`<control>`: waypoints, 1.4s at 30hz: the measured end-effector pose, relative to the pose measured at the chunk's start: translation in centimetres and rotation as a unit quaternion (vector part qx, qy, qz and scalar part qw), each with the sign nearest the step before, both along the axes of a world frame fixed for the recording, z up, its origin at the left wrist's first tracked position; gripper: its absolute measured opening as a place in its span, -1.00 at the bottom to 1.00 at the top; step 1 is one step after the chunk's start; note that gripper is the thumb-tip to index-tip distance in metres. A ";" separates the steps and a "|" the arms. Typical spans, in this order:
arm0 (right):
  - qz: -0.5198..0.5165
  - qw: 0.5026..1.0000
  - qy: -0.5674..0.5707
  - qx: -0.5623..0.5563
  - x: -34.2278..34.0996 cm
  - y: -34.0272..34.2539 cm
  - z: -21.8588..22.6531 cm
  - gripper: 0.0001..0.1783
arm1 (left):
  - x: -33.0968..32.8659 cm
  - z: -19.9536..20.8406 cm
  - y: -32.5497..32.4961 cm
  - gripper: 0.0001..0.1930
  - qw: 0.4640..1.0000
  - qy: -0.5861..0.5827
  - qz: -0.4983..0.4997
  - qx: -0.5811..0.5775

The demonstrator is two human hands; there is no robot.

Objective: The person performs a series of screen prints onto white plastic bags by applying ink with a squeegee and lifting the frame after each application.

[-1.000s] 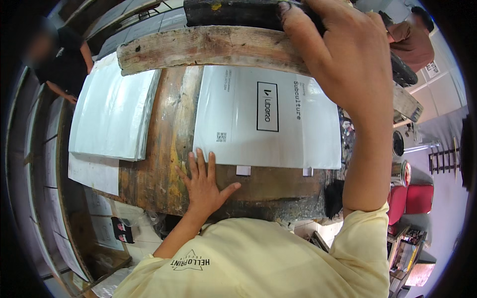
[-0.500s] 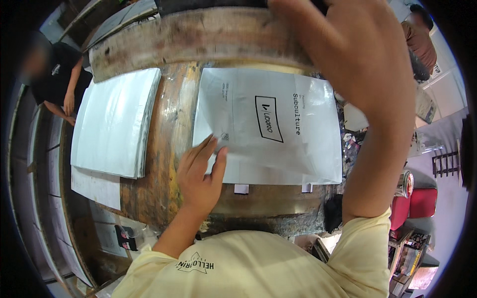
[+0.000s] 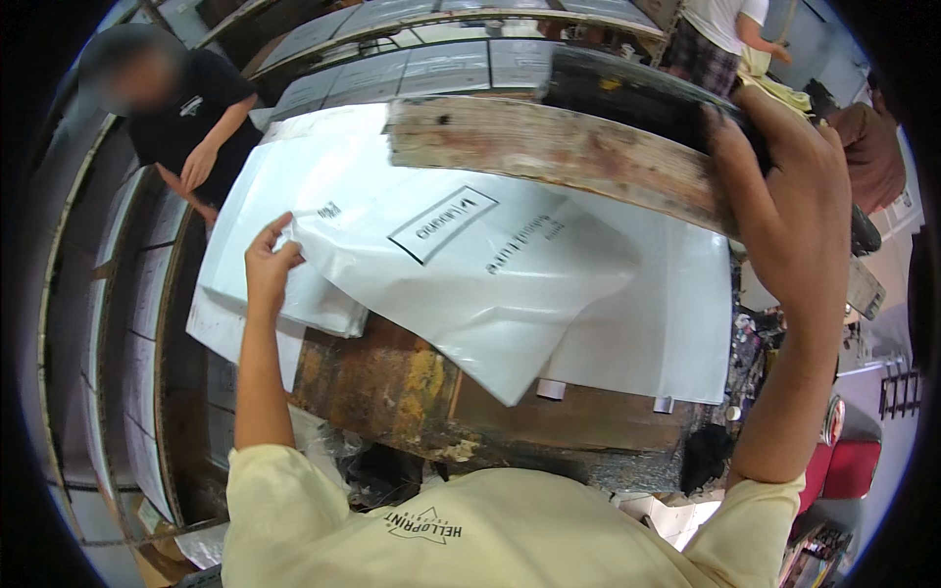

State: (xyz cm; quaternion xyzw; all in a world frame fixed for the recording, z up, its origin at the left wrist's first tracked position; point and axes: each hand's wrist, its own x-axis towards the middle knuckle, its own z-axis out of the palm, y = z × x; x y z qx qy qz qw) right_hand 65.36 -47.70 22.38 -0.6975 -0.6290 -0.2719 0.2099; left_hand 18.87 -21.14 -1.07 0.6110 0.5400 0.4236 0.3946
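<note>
While lifted by one corner: white bag (image 3: pixel 470 284) over stained bench (image 3: pixel 412 392), wooden frame (image 3: pixel 559 157) raised above.

Left hand (image 3: pixel 267 263): fingers pinched shut on bag's left corner, sheet peeling up and curling toward a pile of bags (image 3: pixel 284 225) at left. Right hand (image 3: pixel 784 196): fingers wrapped tight round frame's right end, frame tilted, clear of bench. Second bag (image 3: pixel 667 333) flat beneath, two tape tabs (image 3: pixel 551 389) at its near edge. Beyond bench, person in black shirt (image 3: pixel 186 118) at long tables (image 3: pixel 412 59); another person (image 3: pixel 725 29) at far right.
</note>
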 end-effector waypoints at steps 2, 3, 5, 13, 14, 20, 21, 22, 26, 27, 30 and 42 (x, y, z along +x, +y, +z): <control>-0.033 0.999 -0.009 0.000 -0.2 -0.2 -0.2 -0.48 | -4.0 -0.2 3.8 -0.40 1.000 -0.004 0.004 -0.011; -0.027 0.999 -0.012 -0.011 -0.2 -0.3 -0.4 -0.47 | -6.1 -0.6 5.8 -0.40 1.000 0.002 0.008 0.006; -0.048 0.998 -0.006 -0.034 -0.1 -0.6 -0.7 -0.46 | -11.2 -2.1 9.9 -0.41 0.999 0.027 0.006 0.025; -0.010 1.000 0.011 0.017 -0.1 -0.6 -1.1 -0.41 | -15.2 1.3 16.6 -0.38 0.769 0.515 0.207 0.317; -0.018 0.999 0.015 0.022 -0.4 -0.5 -1.1 -0.39 | -11.4 3.2 14.5 -0.31 0.701 0.543 0.264 0.380; -0.004 0.998 0.049 -0.041 -2.5 -4.7 -5.5 -0.34 | 11.8 4.5 -11.7 0.28 0.879 -0.272 -0.384 -0.081; 0.011 0.997 0.028 -0.071 -3.0 -5.6 -7.4 -0.37 | 13.8 3.5 -15.2 0.28 0.895 -0.291 -0.333 -0.054; 0.021 0.994 0.012 -0.109 -3.2 -6.6 -9.5 -0.40 | 13.8 2.9 -17.4 0.24 0.916 -0.212 -0.325 -0.103; 0.051 0.975 0.038 -0.215 -4.2 -10.4 -18.3 -0.57 | 14.5 -3.2 -21.4 -0.03 0.970 0.024 -0.242 -0.009; 0.041 0.965 0.083 -0.244 -4.7 -11.2 -20.1 -0.57 | 14.1 -5.0 -21.9 -0.01 0.967 0.106 -0.229 0.048; 0.045 0.947 0.167 -0.272 -5.7 -11.9 -24.3 -0.58 | 13.3 -9.1 -22.3 0.06 0.946 0.215 -0.207 0.125; 0.062 0.978 0.105 -0.168 3.6 2.1 -30.3 -0.48 | 12.9 -10.4 -22.5 0.03 0.945 0.251 -0.208 0.038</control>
